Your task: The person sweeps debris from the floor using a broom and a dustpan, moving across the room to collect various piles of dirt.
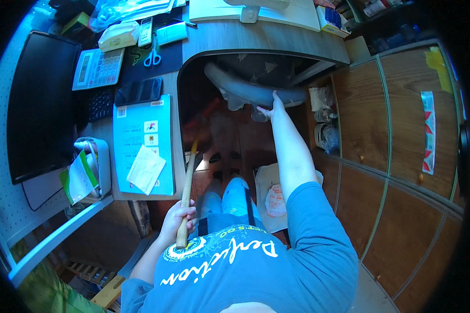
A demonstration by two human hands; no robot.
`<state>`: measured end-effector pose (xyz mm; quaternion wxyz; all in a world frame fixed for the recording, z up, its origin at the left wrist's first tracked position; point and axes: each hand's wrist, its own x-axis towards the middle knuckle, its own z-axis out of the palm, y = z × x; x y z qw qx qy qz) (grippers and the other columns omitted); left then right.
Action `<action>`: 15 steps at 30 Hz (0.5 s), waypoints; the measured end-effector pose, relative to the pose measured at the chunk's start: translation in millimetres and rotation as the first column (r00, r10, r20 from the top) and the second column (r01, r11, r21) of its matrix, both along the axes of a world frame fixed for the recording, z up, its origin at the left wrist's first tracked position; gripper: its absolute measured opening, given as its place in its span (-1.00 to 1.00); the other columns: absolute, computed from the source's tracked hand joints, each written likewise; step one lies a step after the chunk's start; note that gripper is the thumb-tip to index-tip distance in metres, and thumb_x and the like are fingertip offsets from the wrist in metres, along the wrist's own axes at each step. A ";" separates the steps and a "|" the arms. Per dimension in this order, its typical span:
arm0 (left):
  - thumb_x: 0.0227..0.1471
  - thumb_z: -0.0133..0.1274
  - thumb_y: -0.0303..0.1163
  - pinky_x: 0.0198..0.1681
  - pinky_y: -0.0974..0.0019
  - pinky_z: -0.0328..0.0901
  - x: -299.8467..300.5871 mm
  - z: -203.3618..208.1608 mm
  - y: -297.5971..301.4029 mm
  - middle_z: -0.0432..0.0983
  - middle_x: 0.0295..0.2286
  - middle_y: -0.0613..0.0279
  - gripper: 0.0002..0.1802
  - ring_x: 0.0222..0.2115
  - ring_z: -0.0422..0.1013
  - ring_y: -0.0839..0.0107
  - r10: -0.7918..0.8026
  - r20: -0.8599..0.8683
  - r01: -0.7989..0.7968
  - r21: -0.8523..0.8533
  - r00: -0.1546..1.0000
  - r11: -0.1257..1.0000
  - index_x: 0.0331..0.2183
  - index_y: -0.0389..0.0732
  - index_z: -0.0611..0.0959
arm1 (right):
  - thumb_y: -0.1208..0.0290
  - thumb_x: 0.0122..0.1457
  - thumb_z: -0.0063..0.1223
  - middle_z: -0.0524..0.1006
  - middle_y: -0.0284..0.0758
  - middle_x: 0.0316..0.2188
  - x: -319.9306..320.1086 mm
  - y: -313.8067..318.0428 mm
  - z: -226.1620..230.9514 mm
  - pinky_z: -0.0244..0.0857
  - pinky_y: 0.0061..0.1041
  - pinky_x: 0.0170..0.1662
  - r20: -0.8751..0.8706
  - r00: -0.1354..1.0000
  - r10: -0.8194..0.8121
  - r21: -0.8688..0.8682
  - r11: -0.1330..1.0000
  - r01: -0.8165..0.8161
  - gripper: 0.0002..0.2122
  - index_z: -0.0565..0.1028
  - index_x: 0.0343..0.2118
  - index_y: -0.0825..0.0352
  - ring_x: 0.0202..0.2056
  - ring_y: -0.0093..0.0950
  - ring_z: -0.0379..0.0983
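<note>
My left hand point(178, 223) is closed round a pale wooden handle point(188, 190), low down near its butt end. The handle slants up and away under the desk, past a yellowish band to a dark reddish head, blurred and in shadow. My right arm stretches far under the desk. There my right hand point(269, 108) has its thumb against a long, curved grey-blue thing point(245, 91), with its fingers below; it seems to grip it. That thing is blurred, its kind unclear, and translucent plastic hangs from its underside.
On the desk's left part lie a blue book point(141, 130), a phone point(138, 92), a calculator point(97, 69) and scissors point(152, 56). A monitor point(42, 104) stands far left. Wooden cabinet doors point(360, 112) line the right. A pale bag point(266, 180) sits beside my legs.
</note>
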<state>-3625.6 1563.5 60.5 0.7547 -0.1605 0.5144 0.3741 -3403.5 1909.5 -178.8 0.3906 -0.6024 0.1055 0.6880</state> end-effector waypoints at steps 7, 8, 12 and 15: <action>-0.08 -0.08 -0.45 -0.79 0.52 0.08 12.7 -5.6 36.3 0.16 -0.72 0.38 -0.74 -0.83 0.17 0.59 0.057 -0.089 -0.055 0.021 0.994 0.998 -0.27 -0.15 0.28 | 0.31 -0.16 0.16 0.28 -0.10 -0.10 2.5 28.7 -8.2 0.33 -0.02 -0.38 0.468 0.874 -0.127 -0.132 0.968 0.212 -0.44 0.21 -0.06 0.34 -0.22 -0.13 0.34; -0.08 -0.08 -0.45 -0.79 0.52 0.09 14.8 -5.1 40.1 0.17 -0.72 0.38 -0.74 -0.83 0.17 0.58 0.051 -0.108 -0.050 0.018 0.993 0.999 -0.27 -0.15 0.28 | 0.33 -0.17 0.16 0.31 -0.09 -0.12 9.6 22.3 -8.6 0.35 -0.05 -0.43 0.488 0.866 -0.108 -0.123 0.974 0.191 -0.46 0.23 -0.09 0.37 -0.26 -0.13 0.37; -0.08 -0.09 -0.48 -0.79 0.53 0.11 21.2 -1.3 51.0 0.17 -0.72 0.37 -0.74 -0.83 0.17 0.59 0.082 -0.148 -0.080 0.019 0.986 0.997 -0.28 -0.16 0.28 | 0.40 -0.17 0.15 0.34 -0.04 -0.17 42.8 4.9 -1.2 0.38 -0.10 -0.49 0.527 0.842 -0.118 -0.143 0.964 0.225 -0.51 0.27 -0.15 0.47 -0.33 -0.12 0.41; -0.09 -0.10 -0.49 -0.79 0.53 0.08 21.0 -3.3 53.7 0.16 -0.74 0.40 -0.74 -0.83 0.16 0.60 0.077 -0.172 -0.073 0.029 0.982 0.997 -0.28 -0.16 0.28 | 0.48 -0.21 0.15 0.24 0.00 -0.08 68.3 -31.4 2.8 0.31 -0.02 -0.24 0.464 0.858 -0.222 -0.049 0.960 0.275 -0.38 0.13 -0.05 0.49 -0.14 -0.10 0.30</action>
